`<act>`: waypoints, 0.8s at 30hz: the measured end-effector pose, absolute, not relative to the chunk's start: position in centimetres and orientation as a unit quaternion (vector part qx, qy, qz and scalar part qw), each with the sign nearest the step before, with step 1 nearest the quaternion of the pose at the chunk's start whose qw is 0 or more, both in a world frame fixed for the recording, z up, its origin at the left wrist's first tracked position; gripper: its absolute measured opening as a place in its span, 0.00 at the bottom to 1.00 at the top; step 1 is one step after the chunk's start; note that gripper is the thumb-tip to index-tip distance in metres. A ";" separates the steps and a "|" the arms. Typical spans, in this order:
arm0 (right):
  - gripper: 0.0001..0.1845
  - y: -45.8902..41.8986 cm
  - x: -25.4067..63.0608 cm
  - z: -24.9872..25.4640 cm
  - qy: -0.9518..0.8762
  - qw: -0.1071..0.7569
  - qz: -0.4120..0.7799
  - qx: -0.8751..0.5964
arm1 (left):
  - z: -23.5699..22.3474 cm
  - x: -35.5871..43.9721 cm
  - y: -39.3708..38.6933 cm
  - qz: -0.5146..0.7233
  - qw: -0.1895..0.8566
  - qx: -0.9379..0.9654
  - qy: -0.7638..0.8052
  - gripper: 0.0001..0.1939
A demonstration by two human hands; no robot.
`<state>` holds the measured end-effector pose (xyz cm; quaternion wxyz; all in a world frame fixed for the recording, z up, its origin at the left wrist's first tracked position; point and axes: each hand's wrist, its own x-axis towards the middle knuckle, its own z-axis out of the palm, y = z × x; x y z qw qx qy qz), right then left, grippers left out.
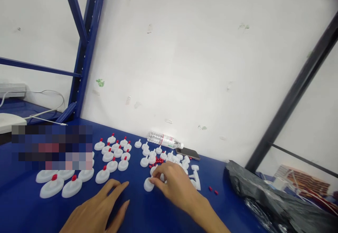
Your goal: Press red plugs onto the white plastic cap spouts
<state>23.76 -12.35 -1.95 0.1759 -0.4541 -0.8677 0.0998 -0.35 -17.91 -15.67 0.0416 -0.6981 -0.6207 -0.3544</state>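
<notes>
My right hand [176, 184] reaches into the middle of the blue table, thumb and forefinger pinched at a white plastic nozzle cap [148, 185]. Its fingers hide the cap's upper part. Over the table's front, my left hand [99, 205] has its fingers apart and holds nothing. Beyond it stand several white nozzle caps with red tips [102, 175], in loose rows on the left. Bare white nozzle caps [144, 161] are grouped behind my right hand. Small red tips [159, 160] lie in a pile among them, partly hidden by that hand.
A clear water bottle [165, 139] lies against the wall, beside a dark phone [188, 153]. Two loose red tips [213, 190] lie right of my right hand. A black plastic bag [264, 194] covers the right edge. A blurred patch hides part of the left side.
</notes>
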 end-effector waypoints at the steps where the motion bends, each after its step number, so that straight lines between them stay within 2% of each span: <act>1: 0.04 -12.7 23.2 -2.1 -0.873 0.187 0.112 -0.437 | -15.4 -0.3 -18.0 -0.348 0.029 -0.698 -0.625 0.30; 5: 0.05 -14.3 21.2 -1.9 -0.884 0.224 0.180 -0.369 | -12.4 -0.1 -18.7 -0.296 -0.087 -0.702 -0.641 0.34; 9: 0.10 -14.4 21.5 -0.8 -0.888 0.233 0.190 -0.349 | -10.0 0.3 -19.3 -0.254 -0.177 -0.712 -0.631 0.29; 12: 0.12 -12.9 23.1 -0.4 -0.864 0.221 0.085 -0.444 | -9.8 0.4 -19.5 -0.268 -0.172 -0.707 -0.632 0.29; 15: 0.09 -11.4 24.5 -0.9 -0.840 0.154 -0.009 -0.520 | -9.8 0.6 -19.6 -0.257 -0.170 -0.706 -0.638 0.32; 19: 0.09 -10.9 24.5 -2.2 -0.842 0.114 -0.019 -0.527 | -9.6 0.7 -19.6 -0.253 -0.164 -0.701 -0.646 0.35; 24: 0.07 -11.0 23.7 -2.9 -0.851 0.092 -0.025 -0.516 | -9.8 0.7 -19.6 -0.269 -0.138 -0.712 -0.634 0.31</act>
